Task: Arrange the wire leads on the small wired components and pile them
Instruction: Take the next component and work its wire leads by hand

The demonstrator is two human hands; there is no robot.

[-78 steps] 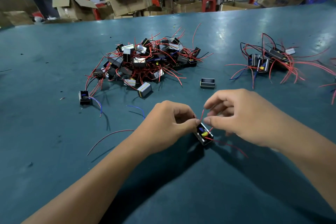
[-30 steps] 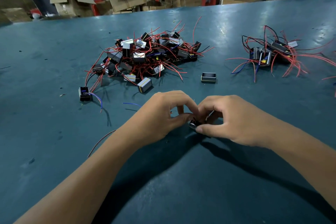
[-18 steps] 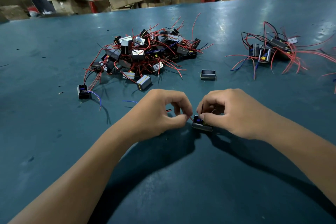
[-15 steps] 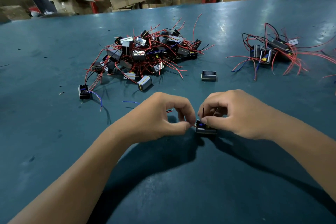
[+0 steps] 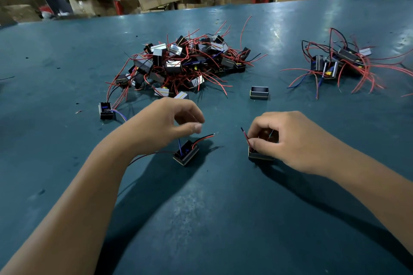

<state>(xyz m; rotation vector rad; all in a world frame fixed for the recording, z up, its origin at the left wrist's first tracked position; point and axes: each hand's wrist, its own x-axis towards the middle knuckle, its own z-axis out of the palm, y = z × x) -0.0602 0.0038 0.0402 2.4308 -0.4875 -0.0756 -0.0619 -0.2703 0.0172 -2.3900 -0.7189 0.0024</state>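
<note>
Head view: right hand (image 5: 288,140) grip pinches component (image 5: 260,156), red lead (image 5: 245,136) pointing up-left.

no text, label or number is legible on anything here.

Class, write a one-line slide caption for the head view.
Each of two hands holds a wired component on the table.

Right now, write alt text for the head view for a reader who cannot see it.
Two hands work apart on a teal table: the left hand pinches a blue lead above one small wired component, the right hand grips another. Behind lie a big tangled pile and a smaller pile.
</note>
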